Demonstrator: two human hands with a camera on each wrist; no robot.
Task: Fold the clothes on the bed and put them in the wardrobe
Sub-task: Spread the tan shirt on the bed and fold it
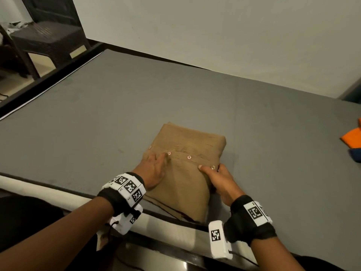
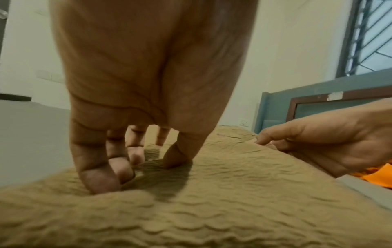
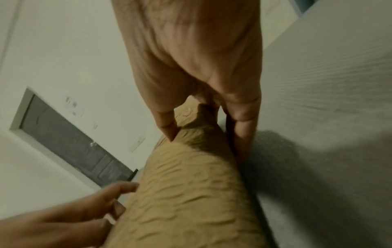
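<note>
Head view: a grey bed against a pale wall carries a folded tan shirt; left hand presses flat, right hand pinches its edge.

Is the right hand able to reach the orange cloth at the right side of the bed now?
Probably not yet: the right hand pinches the tan shirt, and the orange cloth lies apart across bare bed.

A tan, crinkle-textured buttoned shirt is laid folded into a compact rectangle on the grey bed, near its front edge, button placket uppermost.
</note>
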